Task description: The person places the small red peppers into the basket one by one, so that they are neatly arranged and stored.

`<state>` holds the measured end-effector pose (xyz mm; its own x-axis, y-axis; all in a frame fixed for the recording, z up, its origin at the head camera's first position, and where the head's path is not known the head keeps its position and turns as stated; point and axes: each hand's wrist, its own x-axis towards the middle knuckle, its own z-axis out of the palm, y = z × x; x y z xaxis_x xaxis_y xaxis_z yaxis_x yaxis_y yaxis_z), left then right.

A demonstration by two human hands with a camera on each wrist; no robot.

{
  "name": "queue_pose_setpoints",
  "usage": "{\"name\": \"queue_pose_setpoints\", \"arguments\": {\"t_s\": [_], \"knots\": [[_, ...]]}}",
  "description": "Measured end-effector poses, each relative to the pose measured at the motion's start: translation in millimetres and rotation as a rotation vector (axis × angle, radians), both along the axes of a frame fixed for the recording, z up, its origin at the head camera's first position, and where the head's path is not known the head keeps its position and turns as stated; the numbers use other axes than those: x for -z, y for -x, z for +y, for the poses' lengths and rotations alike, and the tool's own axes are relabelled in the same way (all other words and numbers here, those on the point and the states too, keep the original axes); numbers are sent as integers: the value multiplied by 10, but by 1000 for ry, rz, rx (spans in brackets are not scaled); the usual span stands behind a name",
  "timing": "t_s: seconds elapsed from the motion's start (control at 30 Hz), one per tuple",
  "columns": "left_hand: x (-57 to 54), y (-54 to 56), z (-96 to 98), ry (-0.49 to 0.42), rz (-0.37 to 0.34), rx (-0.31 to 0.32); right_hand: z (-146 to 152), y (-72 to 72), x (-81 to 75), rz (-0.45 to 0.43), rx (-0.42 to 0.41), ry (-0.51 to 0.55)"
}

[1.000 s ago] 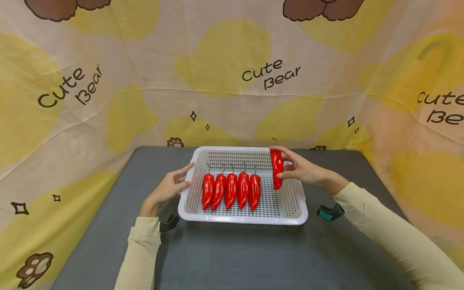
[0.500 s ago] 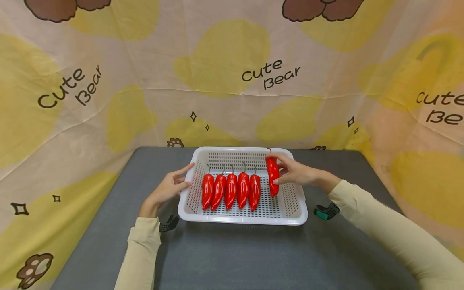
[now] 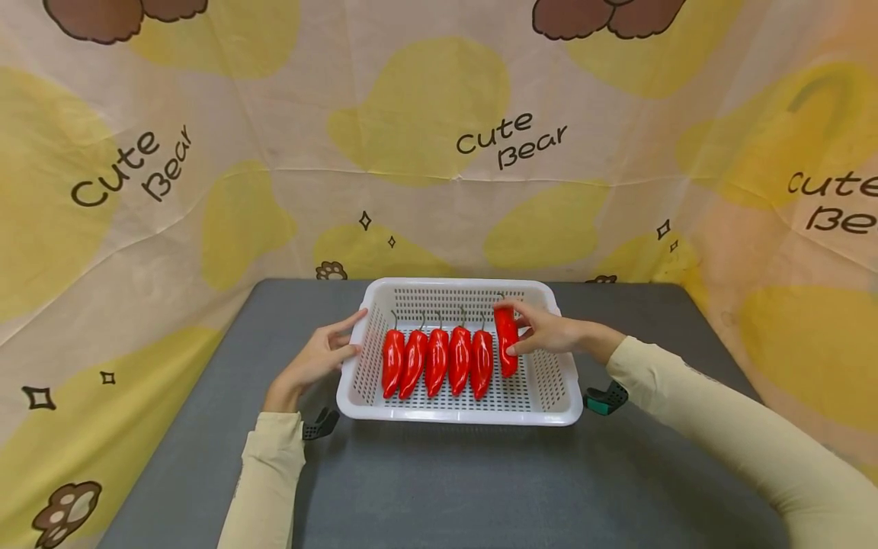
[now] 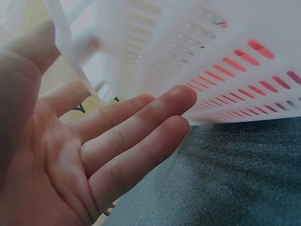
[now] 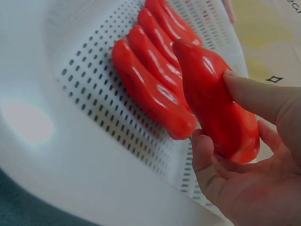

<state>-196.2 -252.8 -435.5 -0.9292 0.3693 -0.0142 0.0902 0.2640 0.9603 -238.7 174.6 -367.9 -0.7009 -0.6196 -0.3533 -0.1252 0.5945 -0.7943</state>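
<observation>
In the head view, a white plastic basket (image 3: 453, 417) stands on the table with several red chili peppers (image 3: 438, 362) lying side by side in it, green stems toward the far wall. My right hand (image 3: 545, 330) holds another red chili pepper (image 3: 507, 343) just right of that row; the right wrist view shows the thumb on one side of this pepper (image 5: 216, 106) and fingers on the other. At the basket's left rim, my left hand (image 3: 322, 354) grips the edge. The left wrist view shows its thumb and forefinger reaching over the rim, with the other fingers (image 4: 136, 120) outside beneath it.
A dark grey table (image 3: 439, 488) lies under the basket. Behind and at both sides hangs a yellow-and-cream cloth (image 3: 425, 114) printed with words and bear shapes. Dark wrist straps (image 3: 604, 398) are on both arms.
My right hand has carried the chili pepper left and lower into the basket, from near the far right rim to beside the row. The left hand and basket have stayed put.
</observation>
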Motion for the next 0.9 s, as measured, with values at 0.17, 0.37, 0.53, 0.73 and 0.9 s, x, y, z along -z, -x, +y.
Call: {"name": "queue_pose_setpoints", "arguments": {"t_s": [0.17,0.37,0.53,0.73,0.9], "knots": [[10,9,-4,1,-2,-7,-39,-20,59,-24,9,-20],[7,7,1,-3,-10,-14,-100,-59,118,-24,23,-42],[7,11,1,-6,-7,-4,-148,-99,142,-13,32,-62],[2,11,5,-12,-9,0,-187,-141,192,4,55,-118],[11,14,3,-5,-10,-6,-209,-147,217,9,75,-158]]}}
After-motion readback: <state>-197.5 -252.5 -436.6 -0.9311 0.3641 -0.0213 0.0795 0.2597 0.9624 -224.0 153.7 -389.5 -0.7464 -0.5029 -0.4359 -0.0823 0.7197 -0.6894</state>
